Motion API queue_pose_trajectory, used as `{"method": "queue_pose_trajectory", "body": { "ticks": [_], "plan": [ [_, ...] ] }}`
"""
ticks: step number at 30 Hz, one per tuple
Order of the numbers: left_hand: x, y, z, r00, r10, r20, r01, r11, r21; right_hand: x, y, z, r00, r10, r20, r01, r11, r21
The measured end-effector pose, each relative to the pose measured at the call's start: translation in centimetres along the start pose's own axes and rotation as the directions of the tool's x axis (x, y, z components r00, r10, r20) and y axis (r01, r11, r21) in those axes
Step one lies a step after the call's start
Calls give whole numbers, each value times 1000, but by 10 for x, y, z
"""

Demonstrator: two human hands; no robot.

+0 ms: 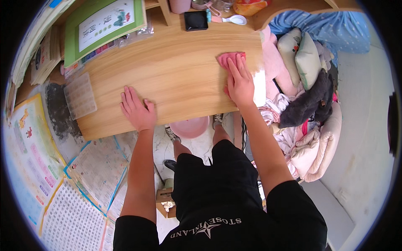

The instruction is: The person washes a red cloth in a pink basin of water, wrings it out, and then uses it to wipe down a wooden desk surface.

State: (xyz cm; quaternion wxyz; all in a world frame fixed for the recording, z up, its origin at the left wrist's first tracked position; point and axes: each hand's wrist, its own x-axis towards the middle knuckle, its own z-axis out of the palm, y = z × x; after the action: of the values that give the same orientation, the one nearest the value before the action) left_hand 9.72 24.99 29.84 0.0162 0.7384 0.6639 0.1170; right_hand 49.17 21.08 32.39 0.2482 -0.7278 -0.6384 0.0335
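Observation:
My right hand [241,84] presses a crumpled pink cloth [223,59] onto the wooden desktop [176,75], near its right edge. Part of the cloth is hidden under the palm and fingers. Flat on the left part of the same desktop lies my left hand [138,109], fingers apart and holding nothing. Left of it, a clear plastic compartment box [81,95] rests at the desk's left edge. Below the front edge, a pink basin [190,127] stands on the floor between my feet.
Along the back are a green-covered book [73,40], a black square tray [196,21] and a white spoon-like utensil [237,19]. Cushions [307,59], a dark plush item [301,103] and rumpled bedding [326,141] lie right of the desk. A cardboard box [164,196] is on the floor.

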Motion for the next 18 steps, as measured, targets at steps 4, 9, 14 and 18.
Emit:
{"method": "queue_pose_trajectory", "body": {
  "ticks": [4, 9, 14, 18],
  "plan": [
    [4, 4, -4, 1000, -10, 9, 10, 1000, -11, 40, -2, 14, 997, -32, -63, 31, 999, -18],
    [6, 10, -3, 1000, 3, 9, -3, 999, -34, 69, 1, 36, 988, 82, -133, -88, 995, -39],
    [2, -2, -3, 1000, -11, 6, 11, 1000, 5, 6, -29, 11, 999, 51, 12, -51, 999, 6],
    [3, 2, -3, 1000, 1, -3, -1, 1000, -23, 52, -9, 18, 999, 32, -32, -33, 999, -21]
  ]
}}
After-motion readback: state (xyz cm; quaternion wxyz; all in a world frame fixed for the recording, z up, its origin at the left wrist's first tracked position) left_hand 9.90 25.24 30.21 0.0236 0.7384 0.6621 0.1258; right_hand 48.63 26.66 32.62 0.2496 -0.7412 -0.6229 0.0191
